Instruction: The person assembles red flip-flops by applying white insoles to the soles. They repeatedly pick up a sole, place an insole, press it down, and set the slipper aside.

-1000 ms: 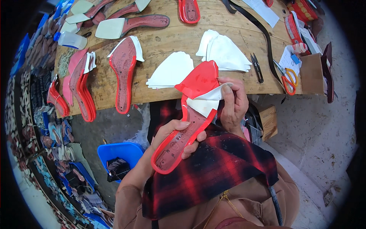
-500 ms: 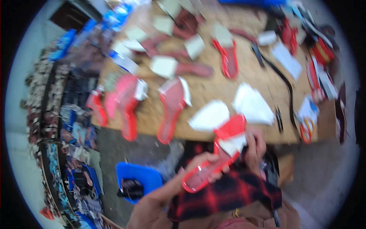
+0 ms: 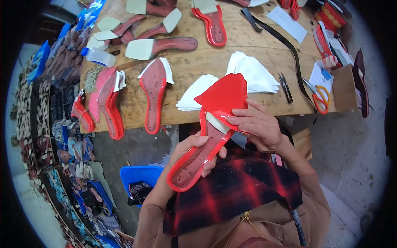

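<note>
A mauve insole (image 3: 209, 144) with a glossy red rim slants in front of me, heel toward my body. My left hand (image 3: 182, 151) wraps its middle, thumb on top and fingertips showing past the far rim. A red flap (image 3: 225, 93) stands up at the toe end, and a cream-white strip (image 3: 217, 122) shows beneath it. My right hand (image 3: 262, 128) grips the toe's right side, fingers laid over the flap's lower edge; its thumb is hidden. Just behind lie fanned white toe-shaped pieces (image 3: 254, 76) and a smaller white pile (image 3: 196, 93).
On the wooden table (image 3: 136, 111) lie a red-rimmed insole (image 3: 153, 95), a stack of them (image 3: 111, 107), more insoles with pale toes (image 3: 173, 44), a bottle (image 3: 99, 57), thread snips (image 3: 285, 87), a black strap (image 3: 281, 39) and orange-handled scissors (image 3: 320, 99). A blue bin (image 3: 144, 175) stands below.
The red flap has spread upward over the toe, covering more of the white strip. My right hand has moved from beside the toe onto the flap. My view has shifted, and the table sits higher.
</note>
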Action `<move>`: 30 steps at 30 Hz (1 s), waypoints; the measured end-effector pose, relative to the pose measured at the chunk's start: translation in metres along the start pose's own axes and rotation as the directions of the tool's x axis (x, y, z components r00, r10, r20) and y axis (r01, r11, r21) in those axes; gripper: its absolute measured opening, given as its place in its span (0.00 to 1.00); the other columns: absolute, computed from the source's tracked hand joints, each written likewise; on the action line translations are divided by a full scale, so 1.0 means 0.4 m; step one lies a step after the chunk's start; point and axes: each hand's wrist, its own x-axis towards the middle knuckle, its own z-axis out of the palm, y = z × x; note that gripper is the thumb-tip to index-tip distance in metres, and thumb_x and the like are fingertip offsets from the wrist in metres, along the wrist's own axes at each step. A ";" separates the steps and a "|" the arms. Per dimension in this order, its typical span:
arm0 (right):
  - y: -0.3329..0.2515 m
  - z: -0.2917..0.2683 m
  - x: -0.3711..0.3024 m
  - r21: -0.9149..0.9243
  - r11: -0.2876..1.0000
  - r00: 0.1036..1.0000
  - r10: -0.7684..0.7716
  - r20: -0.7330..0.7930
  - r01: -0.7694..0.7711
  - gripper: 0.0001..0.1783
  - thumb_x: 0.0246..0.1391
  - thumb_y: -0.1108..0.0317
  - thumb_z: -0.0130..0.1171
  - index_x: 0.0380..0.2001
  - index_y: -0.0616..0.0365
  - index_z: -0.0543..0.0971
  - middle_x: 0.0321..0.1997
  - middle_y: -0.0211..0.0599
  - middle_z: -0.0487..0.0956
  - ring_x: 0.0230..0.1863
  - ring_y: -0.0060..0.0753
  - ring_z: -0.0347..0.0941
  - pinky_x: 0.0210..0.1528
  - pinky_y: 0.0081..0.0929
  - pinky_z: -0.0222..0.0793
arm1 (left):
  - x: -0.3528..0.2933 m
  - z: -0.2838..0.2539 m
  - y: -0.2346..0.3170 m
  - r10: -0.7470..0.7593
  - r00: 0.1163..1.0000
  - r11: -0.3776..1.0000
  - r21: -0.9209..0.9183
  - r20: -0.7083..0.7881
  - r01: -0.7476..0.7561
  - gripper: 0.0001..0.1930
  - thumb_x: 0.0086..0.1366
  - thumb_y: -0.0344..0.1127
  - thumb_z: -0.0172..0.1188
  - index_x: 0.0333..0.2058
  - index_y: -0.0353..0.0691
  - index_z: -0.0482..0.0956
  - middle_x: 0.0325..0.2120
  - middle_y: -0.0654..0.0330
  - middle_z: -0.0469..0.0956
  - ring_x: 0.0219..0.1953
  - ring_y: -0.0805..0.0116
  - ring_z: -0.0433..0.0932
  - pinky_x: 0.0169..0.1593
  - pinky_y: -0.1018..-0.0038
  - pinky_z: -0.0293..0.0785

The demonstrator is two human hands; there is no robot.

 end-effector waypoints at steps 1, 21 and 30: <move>-0.004 -0.003 -0.006 -0.003 1.000 1.000 0.001 0.026 -0.001 0.13 0.50 0.76 0.62 0.41 0.60 0.76 0.51 0.42 0.80 0.57 0.46 0.75 0.64 0.52 0.62 | -0.002 -0.003 -0.006 -0.019 1.000 1.000 -0.022 0.010 0.019 0.26 0.68 0.45 0.48 0.52 0.24 0.63 0.40 0.37 0.74 0.17 0.63 0.74 0.19 0.72 0.76; 0.029 0.105 0.048 -0.164 0.984 0.939 0.120 0.323 -0.069 0.40 0.60 0.41 0.48 0.64 0.62 0.63 0.65 0.48 0.68 0.68 0.46 0.61 0.72 0.49 0.46 | 0.001 -0.032 -0.003 -0.089 0.996 0.991 -0.104 0.013 0.090 0.24 0.67 0.47 0.50 0.47 0.27 0.69 0.34 0.47 0.75 0.19 0.65 0.75 0.18 0.75 0.72; -0.009 0.045 -0.023 -0.018 0.996 0.983 0.095 0.159 -0.093 0.30 0.62 0.46 0.49 0.52 0.64 0.75 0.50 0.44 0.79 0.56 0.45 0.74 0.66 0.52 0.59 | 0.044 -0.065 -0.006 -0.126 0.963 0.957 -0.229 0.237 0.181 0.24 0.68 0.48 0.48 0.43 0.26 0.71 0.30 0.51 0.76 0.22 0.64 0.77 0.23 0.73 0.75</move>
